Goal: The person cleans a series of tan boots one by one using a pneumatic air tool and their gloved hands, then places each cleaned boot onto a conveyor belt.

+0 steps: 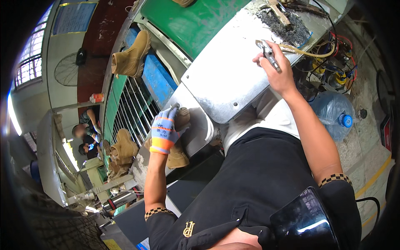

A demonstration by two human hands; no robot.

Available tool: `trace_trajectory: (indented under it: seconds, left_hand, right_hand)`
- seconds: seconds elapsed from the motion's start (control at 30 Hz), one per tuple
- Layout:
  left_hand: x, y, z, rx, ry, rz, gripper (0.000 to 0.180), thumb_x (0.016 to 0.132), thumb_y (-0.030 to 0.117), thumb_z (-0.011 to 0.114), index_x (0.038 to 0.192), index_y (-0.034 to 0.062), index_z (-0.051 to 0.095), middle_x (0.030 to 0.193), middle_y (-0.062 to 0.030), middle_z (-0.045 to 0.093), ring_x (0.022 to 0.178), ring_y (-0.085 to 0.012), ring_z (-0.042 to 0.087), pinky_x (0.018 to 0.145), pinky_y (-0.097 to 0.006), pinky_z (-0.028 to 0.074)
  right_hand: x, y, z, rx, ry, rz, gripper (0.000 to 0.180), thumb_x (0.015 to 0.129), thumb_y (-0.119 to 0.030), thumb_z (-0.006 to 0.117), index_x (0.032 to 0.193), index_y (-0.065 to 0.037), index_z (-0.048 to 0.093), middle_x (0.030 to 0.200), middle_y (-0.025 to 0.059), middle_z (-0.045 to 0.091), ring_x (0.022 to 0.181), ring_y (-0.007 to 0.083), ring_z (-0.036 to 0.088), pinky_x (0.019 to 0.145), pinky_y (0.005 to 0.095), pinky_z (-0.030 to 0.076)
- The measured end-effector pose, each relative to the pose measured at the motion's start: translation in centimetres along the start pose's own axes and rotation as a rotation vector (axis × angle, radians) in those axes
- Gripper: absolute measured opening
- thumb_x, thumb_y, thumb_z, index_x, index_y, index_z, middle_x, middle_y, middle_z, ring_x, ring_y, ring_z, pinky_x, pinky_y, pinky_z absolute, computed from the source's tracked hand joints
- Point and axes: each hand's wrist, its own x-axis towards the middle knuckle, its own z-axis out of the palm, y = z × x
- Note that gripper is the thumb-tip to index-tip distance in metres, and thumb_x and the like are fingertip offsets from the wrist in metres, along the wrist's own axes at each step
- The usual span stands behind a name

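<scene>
My left hand wears a grey and orange work glove. Its fingers close around a tan boot, which lies tilted at the edge of the metal table, partly hidden by the glove. Over the bright metal tabletop, my bare right hand grips a small silver tool shaped like nippers. The tool's tips point up and to the left. Part of its handle is covered by my fingers.
A tan boot lies beside a blue block on the conveyor; more boots sit lower left. Dark shavings cover the table's far end. Wires and a large water bottle are at right. Two people work at far left.
</scene>
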Motion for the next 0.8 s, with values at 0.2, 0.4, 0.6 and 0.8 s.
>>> trace_trajectory:
  seconds: [0.2, 0.4, 0.6, 0.8]
  left_hand:
    - [-4.4, -0.4, -3.0, -0.207, 0.395, -0.013, 0.074, 0.059, 0.018, 0.089, 0.124, 0.0040, 0.056, 0.118, -0.0134, 0.063, 0.104, -0.0307, 0.062, 0.092, -0.041, 0.048]
    - [-5.4, 1.0, -8.0, -0.699, 1.116, -0.334, 0.070, 0.082, 0.037, 0.072, 0.132, -0.0060, 0.047, 0.119, -0.0202, 0.061, 0.102, -0.0316, 0.064, 0.090, -0.044, 0.053]
    - [1.5, -4.8, -2.9, -1.016, 1.102, 0.197, 0.082, 0.081, 0.068, 0.058, 0.126, -0.0002, 0.048, 0.115, -0.0163, 0.058, 0.106, -0.0315, 0.060, 0.096, -0.045, 0.046]
    - [6.1, -3.7, -6.0, -0.993, 0.919, 0.002, 0.075, 0.082, 0.051, 0.067, 0.132, -0.0006, 0.045, 0.120, -0.0221, 0.059, 0.110, -0.0311, 0.060, 0.100, -0.044, 0.046]
  right_hand:
    - [-0.3, -1.7, -4.4, -0.116, -0.040, -0.139, 0.043, 0.088, -0.005, 0.049, 0.130, 0.001, 0.052, 0.087, 0.0062, 0.064, 0.079, 0.0133, 0.063, 0.075, 0.0278, 0.051]
    - [0.6, -2.0, -5.9, -0.283, 0.120, -0.052, 0.041, 0.088, -0.016, 0.054, 0.127, -0.004, 0.055, 0.075, 0.0100, 0.068, 0.070, 0.0169, 0.067, 0.066, 0.0300, 0.051]
    - [-2.1, -6.2, -1.0, 0.067, -0.345, -0.013, 0.037, 0.089, -0.010, 0.055, 0.123, 0.004, 0.055, 0.080, 0.0054, 0.061, 0.069, 0.0110, 0.060, 0.065, 0.0260, 0.050]
    - [-1.1, -12.0, 3.0, 0.207, -0.536, -0.239, 0.040, 0.083, -0.011, 0.060, 0.121, 0.001, 0.058, 0.080, 0.0050, 0.060, 0.064, 0.0130, 0.059, 0.062, 0.0257, 0.048]
